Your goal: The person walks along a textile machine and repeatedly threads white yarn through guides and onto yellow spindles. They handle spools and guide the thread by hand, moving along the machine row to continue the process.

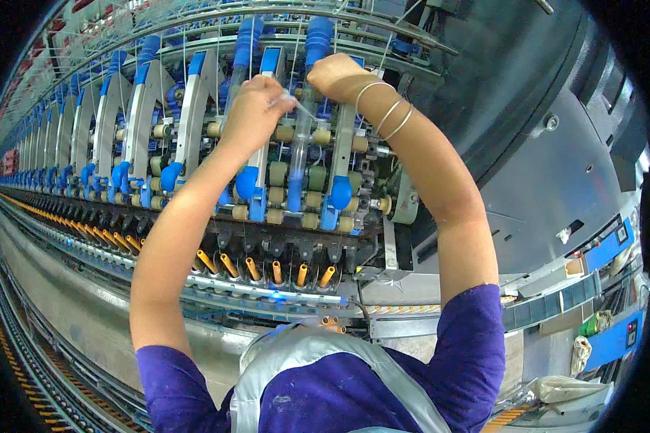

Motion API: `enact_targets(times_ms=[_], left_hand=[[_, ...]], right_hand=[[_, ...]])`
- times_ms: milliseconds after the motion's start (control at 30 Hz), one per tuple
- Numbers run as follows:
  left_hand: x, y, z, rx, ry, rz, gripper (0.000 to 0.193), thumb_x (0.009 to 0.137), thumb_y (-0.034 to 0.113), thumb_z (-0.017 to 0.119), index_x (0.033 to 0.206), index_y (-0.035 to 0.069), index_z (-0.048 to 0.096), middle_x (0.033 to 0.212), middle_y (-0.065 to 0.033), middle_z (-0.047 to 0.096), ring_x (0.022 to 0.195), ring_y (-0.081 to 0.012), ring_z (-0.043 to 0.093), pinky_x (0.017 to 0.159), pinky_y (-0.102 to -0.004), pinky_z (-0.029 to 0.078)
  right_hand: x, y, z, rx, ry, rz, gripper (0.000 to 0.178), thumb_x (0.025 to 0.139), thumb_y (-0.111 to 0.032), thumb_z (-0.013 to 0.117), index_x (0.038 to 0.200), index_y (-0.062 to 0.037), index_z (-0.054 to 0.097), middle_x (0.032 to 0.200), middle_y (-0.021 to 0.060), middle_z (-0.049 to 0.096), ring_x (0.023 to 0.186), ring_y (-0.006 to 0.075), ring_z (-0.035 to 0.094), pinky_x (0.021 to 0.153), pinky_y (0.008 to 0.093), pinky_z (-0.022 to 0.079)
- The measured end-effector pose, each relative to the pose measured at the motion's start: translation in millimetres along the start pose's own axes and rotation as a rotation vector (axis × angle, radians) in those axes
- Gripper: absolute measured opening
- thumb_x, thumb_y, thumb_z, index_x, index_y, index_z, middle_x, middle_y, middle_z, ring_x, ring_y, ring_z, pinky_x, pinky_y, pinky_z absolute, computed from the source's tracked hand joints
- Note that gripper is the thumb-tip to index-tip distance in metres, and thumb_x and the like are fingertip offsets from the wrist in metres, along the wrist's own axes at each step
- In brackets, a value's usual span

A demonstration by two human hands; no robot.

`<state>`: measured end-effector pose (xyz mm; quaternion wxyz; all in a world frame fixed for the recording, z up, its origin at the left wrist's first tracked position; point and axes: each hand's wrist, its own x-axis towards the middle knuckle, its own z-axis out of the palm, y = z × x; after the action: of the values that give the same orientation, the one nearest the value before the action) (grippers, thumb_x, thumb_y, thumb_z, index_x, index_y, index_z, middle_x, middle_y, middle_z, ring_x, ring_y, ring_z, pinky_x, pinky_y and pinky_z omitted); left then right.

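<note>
My left hand is raised over the spinning machine's roller section, its fingers pinched on a wisp of white fibre. The loose end of the wisp trails right, across a clear tube with a blue lower end. Farther right, my right hand is curled closed just below a ribbed blue sleeve. Whatever its fingers hold is hidden. Between and beside my hands stand grey pressure arms with blue tips, over pale rollers.
Orange bobbins stand in a row along the rail below the rollers. Metal rods cross above my hands. A large dark grey machine housing rises close on the right. More pressure arms recede leftward.
</note>
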<state>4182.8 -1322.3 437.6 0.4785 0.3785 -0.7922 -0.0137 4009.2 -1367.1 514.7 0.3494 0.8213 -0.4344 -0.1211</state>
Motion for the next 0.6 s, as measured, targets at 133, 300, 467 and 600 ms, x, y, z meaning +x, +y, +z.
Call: enact_targets(times_ms=[133,300,467,600], left_hand=[[16.0,16.7,0.8,-0.927,0.108,-0.302,0.023,0.096,0.023,0.051,0.103,0.002,0.059,0.093,-0.0095,0.064,0.088,-0.0199,0.062,0.08,-0.0337,0.048],[14.6,25.5,20.7,-1.184,0.264,-0.575,0.014,0.097,0.017,0.047,0.099,0.003,0.051,0.078,-0.0061,0.055,0.06,-0.0129,0.049,0.059,-0.0244,0.042],[7.2,33.7,-13.0,-1.196,0.297,-0.621,0.006,0.092,0.009,0.052,0.095,0.005,0.051,0.073,-0.0013,0.05,0.055,-0.0064,0.041,0.044,-0.0203,0.03],[-35.3,41.1,-97.7,-1.778,0.414,-0.107,0.011,0.092,0.014,0.055,0.093,0.004,0.051,0.072,0.0017,0.045,0.053,-0.0038,0.035,0.048,-0.0178,0.028]], right_hand=[[-0.7,-0.5,-0.2,0.087,0.015,-0.009,0.012,0.076,-0.008,0.062,0.083,-0.0059,0.071,0.088,0.0141,0.069,0.081,0.0309,0.068,0.069,0.0387,0.056],[-0.6,-7.0,1.6,0.074,-0.028,-0.035,0.017,0.079,-0.009,0.057,0.087,-0.0044,0.071,0.09,0.0151,0.069,0.084,0.0309,0.068,0.071,0.0396,0.056],[-4.1,-13.1,3.1,0.076,-0.038,-0.063,0.017,0.078,-0.006,0.056,0.086,-0.0023,0.071,0.09,0.0157,0.069,0.083,0.0318,0.068,0.071,0.0402,0.056],[-4.7,-14.6,0.1,0.091,-0.065,-0.064,0.016,0.078,-0.005,0.057,0.085,-0.0018,0.071,0.09,0.0165,0.069,0.084,0.033,0.067,0.071,0.0409,0.056]])
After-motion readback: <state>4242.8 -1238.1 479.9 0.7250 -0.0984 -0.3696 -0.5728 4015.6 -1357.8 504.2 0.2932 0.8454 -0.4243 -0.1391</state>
